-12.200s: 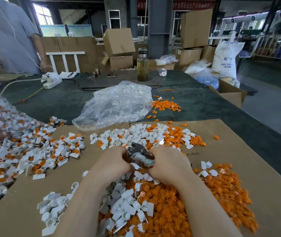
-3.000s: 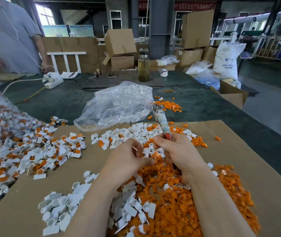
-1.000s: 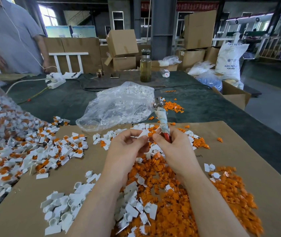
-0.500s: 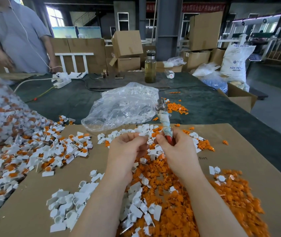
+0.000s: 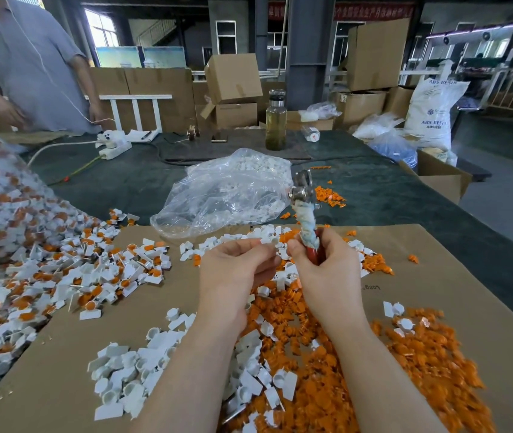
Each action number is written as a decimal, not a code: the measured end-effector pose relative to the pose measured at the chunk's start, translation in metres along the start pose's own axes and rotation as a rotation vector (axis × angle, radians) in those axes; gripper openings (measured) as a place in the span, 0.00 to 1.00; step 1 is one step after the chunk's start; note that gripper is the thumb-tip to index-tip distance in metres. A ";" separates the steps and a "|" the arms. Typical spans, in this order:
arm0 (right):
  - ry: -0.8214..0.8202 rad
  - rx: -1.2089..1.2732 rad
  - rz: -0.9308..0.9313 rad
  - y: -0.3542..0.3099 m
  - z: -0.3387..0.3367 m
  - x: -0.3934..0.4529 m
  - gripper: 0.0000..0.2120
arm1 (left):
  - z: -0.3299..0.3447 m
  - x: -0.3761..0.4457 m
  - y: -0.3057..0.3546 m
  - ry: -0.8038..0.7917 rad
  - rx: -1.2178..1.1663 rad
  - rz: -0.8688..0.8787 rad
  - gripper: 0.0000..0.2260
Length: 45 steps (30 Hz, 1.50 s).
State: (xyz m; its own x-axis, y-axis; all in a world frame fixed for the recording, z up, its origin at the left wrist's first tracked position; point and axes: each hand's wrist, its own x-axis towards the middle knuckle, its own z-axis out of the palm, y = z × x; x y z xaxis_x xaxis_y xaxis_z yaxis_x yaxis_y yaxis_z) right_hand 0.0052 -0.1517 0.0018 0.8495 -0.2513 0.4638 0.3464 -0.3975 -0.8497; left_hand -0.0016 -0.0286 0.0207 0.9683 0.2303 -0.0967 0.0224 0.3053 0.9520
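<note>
Big cardboard sheet (image 5: 436, 260) buried in plastic bits (image 5: 317, 389). Over it the right hand (image 5: 327, 276) has fingers curled round the pliers (image 5: 306, 214), head sticking up at 12 o'clock. The left hand (image 5: 233, 270) pinches a small white piece (image 5: 269, 241) between thumb and fingertips, at the pliers' 9 o'clock.

White sack (image 5: 433, 110), 2 o'clock: "ABS RESIN" printed near its top edge, last letters lost in a fold. "ABS RES…" printed again mid-face under a small blue logo, with a smaller line beneath that is too small to read.

Cardboard sheet (image 5: 436, 276), 4 o'clock: faint upside-down print, roughly "Long".

Red banner (image 5: 342, 10), 12 o'clock: pale Chinese characters, too blurred to read.
</note>
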 end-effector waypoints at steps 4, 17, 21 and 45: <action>-0.005 -0.023 -0.002 0.000 0.001 -0.001 0.05 | 0.001 -0.002 0.000 -0.021 -0.001 0.014 0.05; 0.015 -0.093 -0.014 0.000 0.006 -0.006 0.08 | 0.004 -0.005 0.002 0.014 0.128 0.137 0.05; 0.003 -0.126 -0.014 -0.002 0.007 -0.006 0.09 | 0.003 -0.006 0.003 0.030 0.201 0.193 0.04; -0.477 0.077 0.185 -0.002 -0.021 0.006 0.04 | -0.007 0.007 -0.003 0.066 0.176 0.230 0.03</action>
State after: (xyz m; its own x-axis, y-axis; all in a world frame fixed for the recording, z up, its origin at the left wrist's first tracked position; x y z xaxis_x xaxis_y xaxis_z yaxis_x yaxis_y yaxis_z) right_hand 0.0015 -0.1709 0.0120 0.9801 0.1259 0.1531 0.1858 -0.3136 -0.9312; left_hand 0.0033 -0.0215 0.0152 0.9349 0.3361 0.1142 -0.1473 0.0748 0.9863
